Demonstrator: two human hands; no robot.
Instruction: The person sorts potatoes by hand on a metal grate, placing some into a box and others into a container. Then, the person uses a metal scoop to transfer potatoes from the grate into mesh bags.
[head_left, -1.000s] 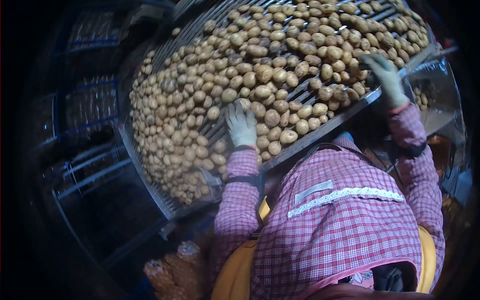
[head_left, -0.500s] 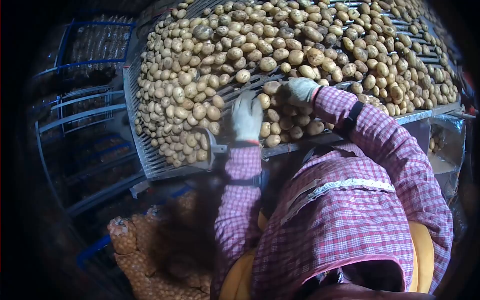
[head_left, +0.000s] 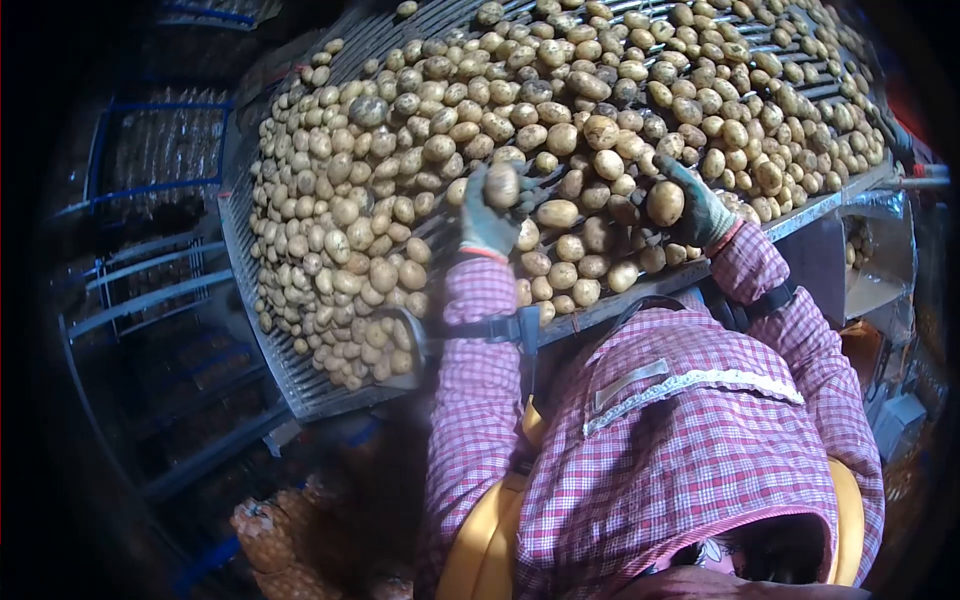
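Note:
My left hand, in a glove with a greenish palm, is turned upward with its fingers curled around a potato. To the right, my right hand grips a second, roundish potato from its right side. Both hands are over the near part of a slatted metal table covered in loose potatoes. Between the hands lie more potatoes, some darker and in shadow. Part of each hand's fingers is hidden behind the potato it holds.
A curved metal divider stands by the potatoes at the near left. The table's metal front edge runs just before my body. Blue-framed racks are on the left, filled net sacks below, and a pale bin at right.
Both hands have turned over from palm-down and now hold potatoes. My right hand has moved to the right, away from my left. The view has shifted slightly.

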